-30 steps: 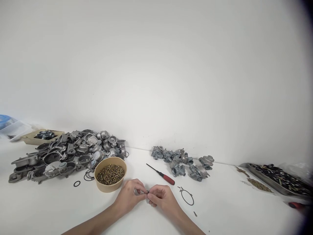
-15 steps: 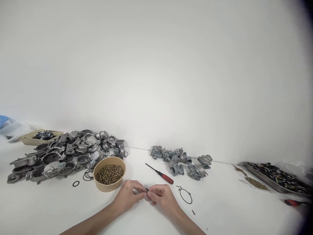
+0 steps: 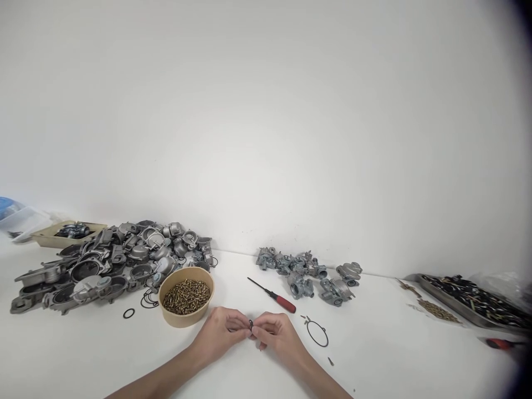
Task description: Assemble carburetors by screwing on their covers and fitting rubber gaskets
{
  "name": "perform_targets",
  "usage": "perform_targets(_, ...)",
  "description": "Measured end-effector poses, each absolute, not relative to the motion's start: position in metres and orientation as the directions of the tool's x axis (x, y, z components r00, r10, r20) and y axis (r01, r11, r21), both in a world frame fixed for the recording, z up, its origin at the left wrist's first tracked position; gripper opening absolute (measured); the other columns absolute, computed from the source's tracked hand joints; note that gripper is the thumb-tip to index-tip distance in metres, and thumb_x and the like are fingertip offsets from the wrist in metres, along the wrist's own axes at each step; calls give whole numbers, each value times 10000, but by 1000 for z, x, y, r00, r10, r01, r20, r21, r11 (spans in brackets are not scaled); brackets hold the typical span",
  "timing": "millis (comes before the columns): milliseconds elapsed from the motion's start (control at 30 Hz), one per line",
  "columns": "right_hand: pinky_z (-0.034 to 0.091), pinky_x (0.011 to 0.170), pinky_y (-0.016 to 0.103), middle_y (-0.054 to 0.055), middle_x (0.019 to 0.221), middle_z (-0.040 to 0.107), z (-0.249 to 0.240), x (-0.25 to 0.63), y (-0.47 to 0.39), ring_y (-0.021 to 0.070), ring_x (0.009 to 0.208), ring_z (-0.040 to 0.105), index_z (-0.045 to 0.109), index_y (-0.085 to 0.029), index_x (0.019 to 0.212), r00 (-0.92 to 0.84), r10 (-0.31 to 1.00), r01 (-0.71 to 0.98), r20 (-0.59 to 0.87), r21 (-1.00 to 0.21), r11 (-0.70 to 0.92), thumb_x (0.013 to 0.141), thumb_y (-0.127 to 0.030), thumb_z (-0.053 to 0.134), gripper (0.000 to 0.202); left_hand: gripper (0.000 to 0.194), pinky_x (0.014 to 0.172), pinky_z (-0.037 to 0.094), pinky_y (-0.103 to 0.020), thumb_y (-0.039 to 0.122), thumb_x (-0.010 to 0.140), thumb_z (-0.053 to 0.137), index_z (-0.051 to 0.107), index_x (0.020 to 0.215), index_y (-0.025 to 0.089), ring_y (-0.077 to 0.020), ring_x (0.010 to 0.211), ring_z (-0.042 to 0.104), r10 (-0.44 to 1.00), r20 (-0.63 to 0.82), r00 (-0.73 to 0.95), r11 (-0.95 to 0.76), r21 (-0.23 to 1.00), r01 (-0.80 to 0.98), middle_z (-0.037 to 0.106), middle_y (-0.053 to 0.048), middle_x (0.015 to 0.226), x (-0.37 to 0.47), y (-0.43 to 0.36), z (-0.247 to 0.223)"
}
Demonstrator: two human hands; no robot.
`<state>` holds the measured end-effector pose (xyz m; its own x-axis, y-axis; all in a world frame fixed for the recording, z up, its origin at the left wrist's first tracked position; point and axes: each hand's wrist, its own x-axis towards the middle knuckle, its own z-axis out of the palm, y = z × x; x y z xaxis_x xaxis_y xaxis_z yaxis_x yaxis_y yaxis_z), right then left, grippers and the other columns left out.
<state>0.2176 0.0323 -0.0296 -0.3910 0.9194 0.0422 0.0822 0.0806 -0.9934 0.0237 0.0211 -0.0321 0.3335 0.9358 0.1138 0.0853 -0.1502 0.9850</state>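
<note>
Pinching: left hand (image 3: pixel 219 332) and right hand (image 3: pixel 277 331), fingertips closed on a dark part (image 3: pixel 251 326)
Dark part: between the hands
Bowl (image 3: pixel 185 321): holds screws (image 3: pixel 187 296), near left hand
Screwdriver (image 3: pixel 285 302): on table (image 3: pixel 245 379), beyond right hand

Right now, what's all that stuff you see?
wall: one, white, back
table: one, white, below
blue item: one, blue, left
plastic container: one, whitish, left
castings: many, grey, left
shallow tray: one, tan, behind castings
bowl: one, tan, beside castings
screws: many, brassy, inside bowl
rings: several, black, near bowl
screwdriver: one, red-and-black, centre
metal bodies: several, grey, near wall
large ring: one, black, right of screwdriver
loose bits: few, brownish, near large ring
long tray: one, silvery, right
mixed pieces: many, mostly black, inside long tray
tiny bits: many, brassy, right
plastic bag: one, clear, right
tool handle: one, red, right
small piece: one, dark, low centre
left fingers: one set, low centre
right fingers: one set, low centre
</note>
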Motion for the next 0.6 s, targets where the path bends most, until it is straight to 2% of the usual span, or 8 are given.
perform_targets(167, 501, 536, 285, 46, 779, 611, -33, 218, 34, 138, 579, 568, 786, -155, 760, -411, 910, 109, 60, -987, 115, 713, -504, 783, 352, 283, 757, 557, -297, 368, 691, 785, 744, 845, 134, -232, 816, 721, 936, 121, 331, -173, 976, 133, 771, -76, 814, 23, 21, -32)
perform_targets(433, 500, 521, 266, 35, 855, 563, -33, 217, 33, 103, 552, 557, 771, -153, 702, -375, 923, 136, 80, -981, 141, 706, -481, 796, 328, 196, 745, 555, -283, 310, 743, 723, 731, 829, 134, -220, 804, 721, 942, 136, 308, -195, 965, 172, 773, -75, 824, 24, 19, -31)
perform_targets(600, 510, 532, 279, 68, 769, 660, -31, 215, 31, 194, 665, 635, 750, -149, 730, -368, 927, 109, 72, -987, 120, 701, -559, 774, 412, 173, 777, 556, -299, 223, 761, 650, 709, 899, 139, -220, 825, 728, 940, 135, 313, -186, 973, 140, 779, -73, 843, 24, 21, -34)
